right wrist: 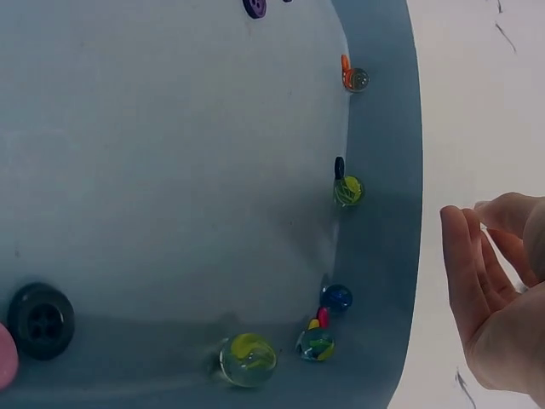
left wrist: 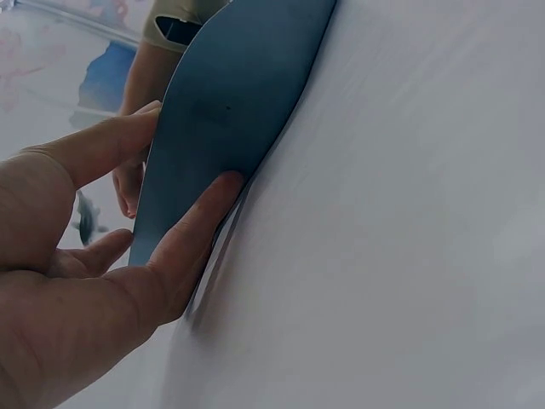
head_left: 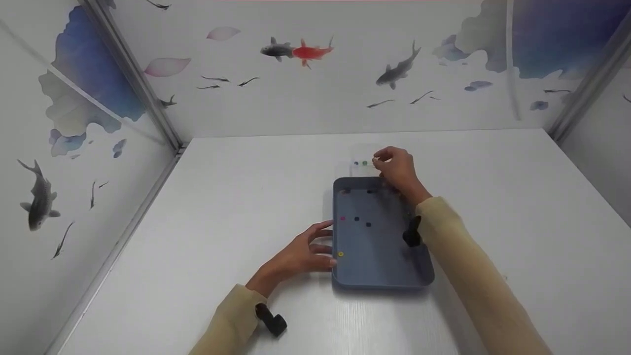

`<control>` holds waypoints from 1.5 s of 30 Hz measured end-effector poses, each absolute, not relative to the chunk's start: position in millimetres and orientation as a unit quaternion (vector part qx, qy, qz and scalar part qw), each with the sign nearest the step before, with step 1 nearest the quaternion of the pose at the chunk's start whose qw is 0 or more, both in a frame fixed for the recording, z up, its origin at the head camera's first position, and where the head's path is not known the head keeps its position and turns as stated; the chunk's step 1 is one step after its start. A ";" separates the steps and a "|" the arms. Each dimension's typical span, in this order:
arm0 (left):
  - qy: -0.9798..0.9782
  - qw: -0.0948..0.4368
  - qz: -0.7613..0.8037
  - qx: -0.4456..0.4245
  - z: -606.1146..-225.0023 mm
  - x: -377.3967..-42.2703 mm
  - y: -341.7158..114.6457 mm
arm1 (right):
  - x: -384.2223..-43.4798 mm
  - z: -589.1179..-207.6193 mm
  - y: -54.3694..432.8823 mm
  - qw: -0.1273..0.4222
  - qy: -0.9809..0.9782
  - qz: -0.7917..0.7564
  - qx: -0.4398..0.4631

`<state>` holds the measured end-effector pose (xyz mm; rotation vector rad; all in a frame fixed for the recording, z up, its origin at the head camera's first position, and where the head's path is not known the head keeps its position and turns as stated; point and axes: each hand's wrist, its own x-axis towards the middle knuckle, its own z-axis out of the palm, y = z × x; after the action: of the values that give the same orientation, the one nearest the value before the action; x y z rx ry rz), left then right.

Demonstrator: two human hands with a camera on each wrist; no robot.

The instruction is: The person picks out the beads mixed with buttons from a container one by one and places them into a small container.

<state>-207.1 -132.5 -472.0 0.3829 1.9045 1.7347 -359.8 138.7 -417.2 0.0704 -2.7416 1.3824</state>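
My left hand (head_left: 310,251) lies at the left wall of a shallow blue-grey tray (head_left: 379,266), its fingers extended against the outside and its thumb by the rim. In the left wrist view, fingertips press flat on that outer wall. Beyond the tray's far edge, my right hand (head_left: 397,167) pinches with thumb and forefinger over a see-through holder (head_left: 355,172). I cannot tell what small item is between its fingertips. A blue piece (head_left: 356,163) and a green piece (head_left: 365,163) sit in a row there, just left of the fingers.
Inside the tray lie a pink button (head_left: 342,218), a yellow button (head_left: 340,254), and a dark button (right wrist: 41,321). Along its walls are glass marbles, among them a yellow-swirled marble (right wrist: 249,360) and a blue marble (right wrist: 337,298). Fish-printed panels (head_left: 315,98) enclose the white table (head_left: 236,197).
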 end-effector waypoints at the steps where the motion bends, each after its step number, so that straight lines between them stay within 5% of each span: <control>1: 0.706 0.265 0.641 0.142 -471.8 -207.2 -132.3 | -359.8 -417.2 138.8 0.033 -0.892 0.451 0.022; 45: 0.728 0.255 0.620 0.145 -471.4 -206.6 -132.5 | -337.3 -417.4 125.8 0.040 -0.873 0.485 0.040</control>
<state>-206.6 -132.5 -471.4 0.3931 1.9760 1.6838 -337.3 125.8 -417.4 0.1234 -2.6746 1.4858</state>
